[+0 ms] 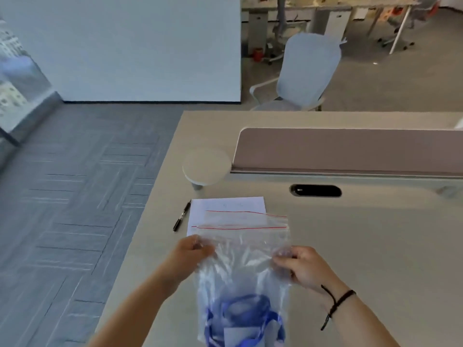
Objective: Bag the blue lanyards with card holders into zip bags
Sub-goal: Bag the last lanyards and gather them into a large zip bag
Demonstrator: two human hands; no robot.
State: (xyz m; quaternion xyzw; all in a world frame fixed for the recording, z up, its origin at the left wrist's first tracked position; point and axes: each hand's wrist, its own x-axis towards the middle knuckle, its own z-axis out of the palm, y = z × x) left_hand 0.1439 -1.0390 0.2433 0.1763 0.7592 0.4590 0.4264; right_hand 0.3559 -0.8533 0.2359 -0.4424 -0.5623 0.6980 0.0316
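Note:
A clear zip bag (240,269) with a red zip line lies on the beige table in front of me. Inside its lower part sits a coiled blue lanyard (246,311) with a card holder (241,335). My left hand (191,251) pinches the bag's left edge near the top. My right hand (299,265) pinches the right edge at about the same height. A second empty zip bag (248,217) with a red line lies just beyond, on a white sheet.
The white sheet of paper (220,205) lies past the bags, with a black pen (181,216) to its left. A round white stand (206,167) and a desk divider (350,151) stand farther back. The table's edge (140,246) runs diagonally on the left.

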